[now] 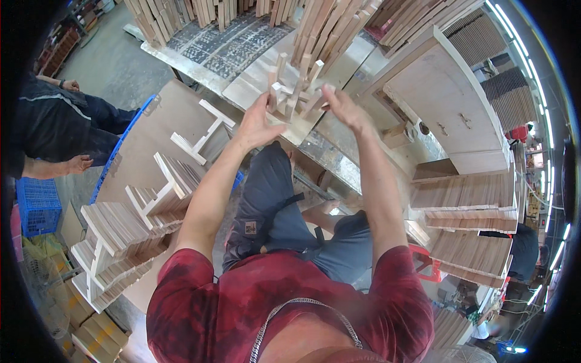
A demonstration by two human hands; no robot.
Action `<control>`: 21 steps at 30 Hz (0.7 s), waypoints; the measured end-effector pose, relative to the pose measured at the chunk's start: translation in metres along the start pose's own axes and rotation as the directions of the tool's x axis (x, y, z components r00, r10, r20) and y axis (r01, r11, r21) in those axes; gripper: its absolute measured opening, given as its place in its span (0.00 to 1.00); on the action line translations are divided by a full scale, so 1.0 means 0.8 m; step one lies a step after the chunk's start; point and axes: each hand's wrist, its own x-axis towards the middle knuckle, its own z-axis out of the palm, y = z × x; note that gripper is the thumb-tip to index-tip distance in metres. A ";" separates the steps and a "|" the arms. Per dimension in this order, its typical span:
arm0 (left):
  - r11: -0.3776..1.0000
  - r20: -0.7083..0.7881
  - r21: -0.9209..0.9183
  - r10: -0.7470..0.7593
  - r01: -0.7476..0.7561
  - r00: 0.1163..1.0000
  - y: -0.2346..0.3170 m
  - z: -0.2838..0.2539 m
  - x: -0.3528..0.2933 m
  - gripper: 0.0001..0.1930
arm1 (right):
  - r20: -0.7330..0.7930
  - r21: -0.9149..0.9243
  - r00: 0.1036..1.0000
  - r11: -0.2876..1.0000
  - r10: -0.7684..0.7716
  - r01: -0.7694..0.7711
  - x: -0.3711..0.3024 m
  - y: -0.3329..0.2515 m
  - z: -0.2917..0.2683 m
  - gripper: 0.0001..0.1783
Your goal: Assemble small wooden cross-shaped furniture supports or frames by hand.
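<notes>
Several short wooden sticks (296,91) stand upright in a cluster on a pale wooden board (295,132) at the workbench's near edge. My left hand (256,126) is at the cluster's left side, its thumb stretched apart from the fingers; the fingertips are partly hidden by the sticks. On the other side, my right hand (345,110) is closed around a tilted wooden stick (313,104), slightly smeared by motion. How the sticks join the board cannot be made out.
Stacked slotted wooden pieces (115,227) fill a brown-topped table (166,115) at left, beside another person (60,121). Bundles of long sticks (333,27) stand behind the bench. A large curved pale panel (442,91) and more wood stacks (463,196) are at right.
</notes>
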 end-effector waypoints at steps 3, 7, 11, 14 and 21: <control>0.981 -0.115 0.191 0.004 0.018 0.993 0.025 0.008 -0.003 0.40 | -0.129 -0.209 0.939 0.934 -0.320 0.290 -0.021 0.010 0.044 0.34; 0.961 -0.021 0.151 -0.233 0.233 0.972 0.018 0.018 0.018 0.34 | -0.344 -0.303 0.914 0.946 -0.217 0.111 -0.031 0.007 0.070 0.30; 0.942 -0.080 0.293 -0.147 0.164 0.986 -0.002 0.054 0.025 0.25 | -0.452 -0.289 0.891 0.953 -0.049 -0.095 -0.051 0.001 0.066 0.28; 0.986 -0.128 0.032 0.164 -0.162 0.978 -0.017 0.061 0.022 0.23 | -0.443 -0.457 0.802 0.871 -0.400 0.182 -0.068 0.038 0.071 0.31; 0.967 -0.183 0.243 0.125 -0.078 0.975 -0.047 0.018 -0.009 0.25 | -0.434 -0.867 0.555 0.496 -0.709 -0.044 -0.413 -0.089 -0.184 0.13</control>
